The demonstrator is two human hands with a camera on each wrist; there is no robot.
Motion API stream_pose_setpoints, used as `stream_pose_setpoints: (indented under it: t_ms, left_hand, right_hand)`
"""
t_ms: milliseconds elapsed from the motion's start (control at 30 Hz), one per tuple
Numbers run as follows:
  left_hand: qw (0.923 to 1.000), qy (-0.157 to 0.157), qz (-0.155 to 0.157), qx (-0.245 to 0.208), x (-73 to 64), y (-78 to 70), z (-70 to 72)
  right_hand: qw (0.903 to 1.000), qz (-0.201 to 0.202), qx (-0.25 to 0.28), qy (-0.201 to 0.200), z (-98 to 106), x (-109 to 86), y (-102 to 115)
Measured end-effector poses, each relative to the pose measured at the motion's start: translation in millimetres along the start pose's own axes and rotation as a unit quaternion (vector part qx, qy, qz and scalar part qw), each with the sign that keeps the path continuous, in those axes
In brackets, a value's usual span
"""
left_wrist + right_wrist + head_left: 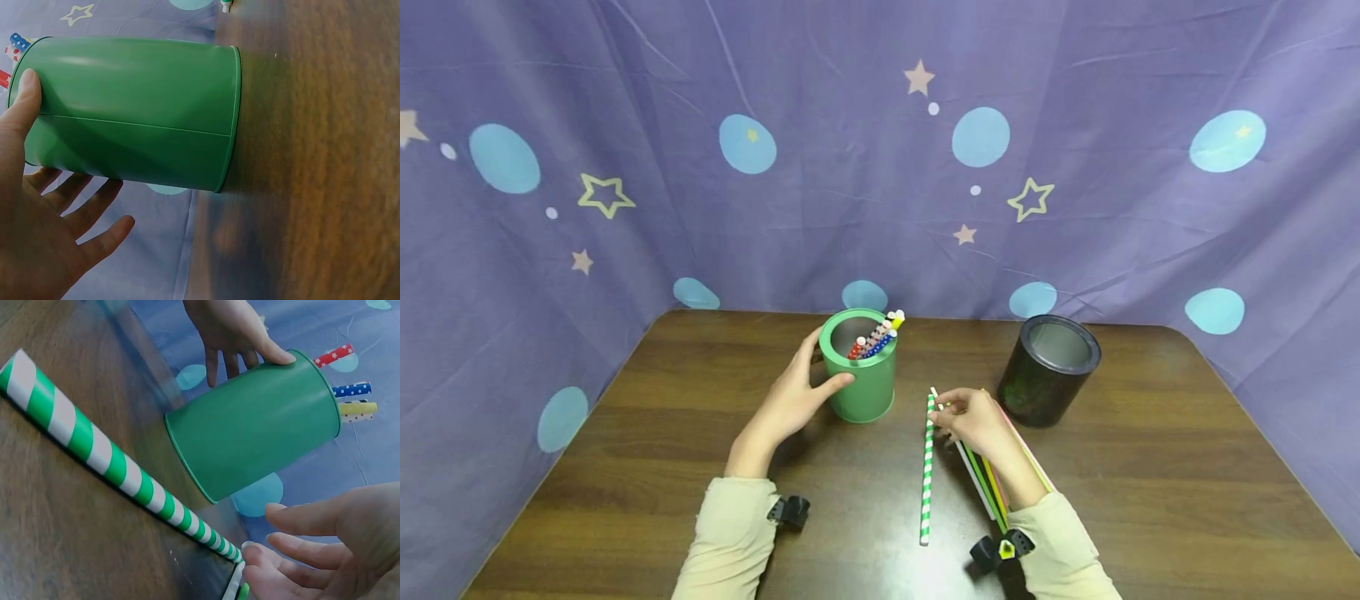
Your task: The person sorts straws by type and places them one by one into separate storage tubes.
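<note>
A green can (867, 392) stands upright, with several patterned paper straws (880, 335) leaning out of its rim, red, blue and yellow among them. My left hand (797, 387) holds the can's near left side, thumb on the front and fingers along the side, some splayed in the left wrist view. A green-and-white striped paper straw (927, 475) lies on the table. At its far end is my right hand (977, 421), its thumb and fingers apart in the right wrist view, a fingertip at the straw's tip. Beneath that hand lie several thin coloured sticks (977, 477), partly hidden.
A black can (1047, 375) stands to the right, beyond the right hand. The brown wooden table (1150, 500) ends at a purple curtain (865, 208) with stars and blue dots. Both wrists wear black camera straps.
</note>
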State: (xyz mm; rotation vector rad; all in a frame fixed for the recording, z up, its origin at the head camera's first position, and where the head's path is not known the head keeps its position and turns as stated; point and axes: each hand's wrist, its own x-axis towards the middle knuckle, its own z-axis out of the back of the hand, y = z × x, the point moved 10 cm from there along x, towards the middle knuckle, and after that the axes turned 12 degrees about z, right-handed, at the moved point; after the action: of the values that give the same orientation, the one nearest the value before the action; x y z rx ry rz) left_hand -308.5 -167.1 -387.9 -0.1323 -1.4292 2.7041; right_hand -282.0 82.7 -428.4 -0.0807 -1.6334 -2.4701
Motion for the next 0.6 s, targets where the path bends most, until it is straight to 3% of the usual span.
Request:
stream_pose_setpoints:
  t_ms: [300,600]
  left_hand:
    - [1.0,0.002,0.0,-0.001,0.1,-1.2,0.4]
    - [1.0,0.0,0.001,0.005,0.0,-2.3,0.6]
  right_hand:
    - [0.9986,-0.007,-0.046,0.024,-7,-0.1,-11]
    - [0.9924,0.006,-0.117,0.037,-13,-3.5,-4]
